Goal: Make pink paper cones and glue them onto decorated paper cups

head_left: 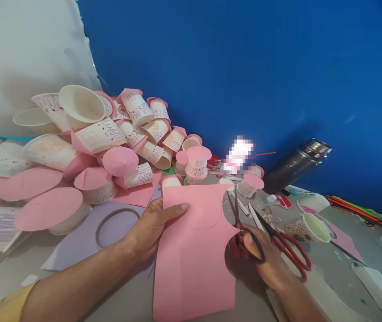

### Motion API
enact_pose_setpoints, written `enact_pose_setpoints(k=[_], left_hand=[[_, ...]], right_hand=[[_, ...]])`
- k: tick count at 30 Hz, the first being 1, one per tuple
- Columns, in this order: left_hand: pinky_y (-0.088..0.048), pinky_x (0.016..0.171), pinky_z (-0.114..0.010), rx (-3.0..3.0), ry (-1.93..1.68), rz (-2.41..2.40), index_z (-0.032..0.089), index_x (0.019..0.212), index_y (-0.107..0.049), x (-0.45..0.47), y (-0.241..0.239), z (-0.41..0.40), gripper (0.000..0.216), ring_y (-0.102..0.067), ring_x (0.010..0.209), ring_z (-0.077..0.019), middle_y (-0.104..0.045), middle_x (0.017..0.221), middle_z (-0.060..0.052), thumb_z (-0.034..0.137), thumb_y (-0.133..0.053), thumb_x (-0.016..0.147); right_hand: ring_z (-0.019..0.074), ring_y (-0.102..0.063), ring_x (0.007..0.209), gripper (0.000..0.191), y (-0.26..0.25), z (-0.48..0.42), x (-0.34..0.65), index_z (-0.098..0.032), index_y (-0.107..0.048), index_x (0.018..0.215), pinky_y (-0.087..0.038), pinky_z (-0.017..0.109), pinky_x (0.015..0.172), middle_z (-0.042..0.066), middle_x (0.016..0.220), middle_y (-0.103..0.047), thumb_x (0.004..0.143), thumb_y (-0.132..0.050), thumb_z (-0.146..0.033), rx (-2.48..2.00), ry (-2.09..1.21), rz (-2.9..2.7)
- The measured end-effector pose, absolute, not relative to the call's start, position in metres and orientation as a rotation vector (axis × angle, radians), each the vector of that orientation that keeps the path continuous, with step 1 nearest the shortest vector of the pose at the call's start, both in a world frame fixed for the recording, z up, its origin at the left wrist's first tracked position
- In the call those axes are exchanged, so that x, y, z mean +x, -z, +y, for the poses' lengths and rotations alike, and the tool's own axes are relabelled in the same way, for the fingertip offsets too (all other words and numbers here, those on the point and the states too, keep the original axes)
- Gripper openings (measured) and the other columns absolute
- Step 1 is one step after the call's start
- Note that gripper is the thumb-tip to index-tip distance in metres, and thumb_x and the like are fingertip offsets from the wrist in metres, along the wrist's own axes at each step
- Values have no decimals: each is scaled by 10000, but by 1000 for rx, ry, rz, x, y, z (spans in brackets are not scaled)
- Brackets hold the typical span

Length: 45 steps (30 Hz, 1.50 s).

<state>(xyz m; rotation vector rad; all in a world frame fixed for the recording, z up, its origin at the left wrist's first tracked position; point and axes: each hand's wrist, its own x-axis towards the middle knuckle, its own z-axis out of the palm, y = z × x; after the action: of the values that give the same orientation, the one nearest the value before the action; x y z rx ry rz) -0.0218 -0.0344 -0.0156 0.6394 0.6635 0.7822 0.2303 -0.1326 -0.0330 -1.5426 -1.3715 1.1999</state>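
My left hand (150,228) grips the left edge of a pink paper sheet (191,255), thumb on top near its upper left. My right hand (261,261) is closed on black-handled scissors (244,223), whose blades point up along a curved notch in the sheet's right edge. A faint circle line shows on the upper part of the sheet. A second pair of scissors with red handles (289,248) lies just right of my right hand.
A heap of decorated paper cups with pink paper lids (110,143) fills the left and back. A lilac sheet with a dark ring (113,223) lies under my left wrist. A dark flask (294,163), a patterned cup (306,226) and coloured sticks (361,208) are at right.
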Motion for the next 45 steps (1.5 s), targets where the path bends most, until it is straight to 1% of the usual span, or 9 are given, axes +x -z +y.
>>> enact_pose_setpoints(k=[4,9,12,15,21,25,31,36,45], left_hand=[[-616,742,-453,613,-770,648,149,1010,-782,-20,17,-35,359,-753,790,-318,-792,931,-154,313,-861,701],[-611,730,-435,730,-805,692,155,1004,-790,-21,19,-37,356,-748,824,-322,-791,948,-151,359,-851,719],[-607,710,-421,772,-820,724,163,1001,-793,-21,19,-38,354,-747,816,-318,-792,940,-142,370,-850,719],[-601,696,-407,771,-810,748,160,994,-796,-21,19,-38,362,-747,814,-318,-793,924,-139,374,-856,708],[-593,693,-384,762,-790,777,153,998,-795,-20,18,-40,384,-746,830,-315,-794,915,-136,382,-864,698],[-597,732,-397,742,-794,779,154,1035,-787,-19,18,-40,408,-744,874,-322,-796,946,-136,370,-867,698],[-600,757,-426,751,-789,773,147,1025,-784,-20,20,-40,409,-743,889,-337,-795,960,-147,384,-863,701],[-602,744,-412,759,-789,783,146,1037,-782,-20,20,-39,420,-741,922,-345,-795,967,-150,382,-865,699],[-610,740,-414,768,-784,772,153,1045,-787,-21,20,-39,422,-749,889,-339,-797,970,-152,391,-864,705]], right_hand=[[181,-495,605,669,25,-135,221,-219,-606,703,-354,317,596,40,655,-605,773,-502,-875,-1453,-1317,-1474],[147,-466,558,707,25,-134,219,-196,-607,729,-290,278,536,21,583,-587,703,-563,-900,-1415,-1421,-1439],[137,-455,548,705,30,-134,221,-189,-621,769,-283,266,530,11,577,-591,683,-604,-889,-1423,-1432,-1402],[135,-454,554,682,31,-134,220,-185,-624,768,-289,267,541,6,568,-588,697,-624,-863,-1426,-1421,-1394],[114,-435,534,655,28,-132,217,-172,-593,706,-285,261,540,5,542,-572,727,-646,-824,-1380,-1414,-1371],[103,-431,526,619,32,-133,217,-170,-587,686,-297,254,543,-5,535,-560,736,-685,-780,-1342,-1441,-1338],[103,-440,529,598,33,-133,217,-168,-602,695,-307,250,549,-11,536,-557,733,-711,-755,-1335,-1464,-1298],[98,-424,527,576,35,-133,219,-170,-594,688,-298,252,546,-12,542,-560,756,-709,-730,-1330,-1463,-1310],[92,-409,511,556,34,-135,219,-177,-577,677,-292,251,537,-22,529,-547,762,-714,-709,-1358,-1468,-1292]])
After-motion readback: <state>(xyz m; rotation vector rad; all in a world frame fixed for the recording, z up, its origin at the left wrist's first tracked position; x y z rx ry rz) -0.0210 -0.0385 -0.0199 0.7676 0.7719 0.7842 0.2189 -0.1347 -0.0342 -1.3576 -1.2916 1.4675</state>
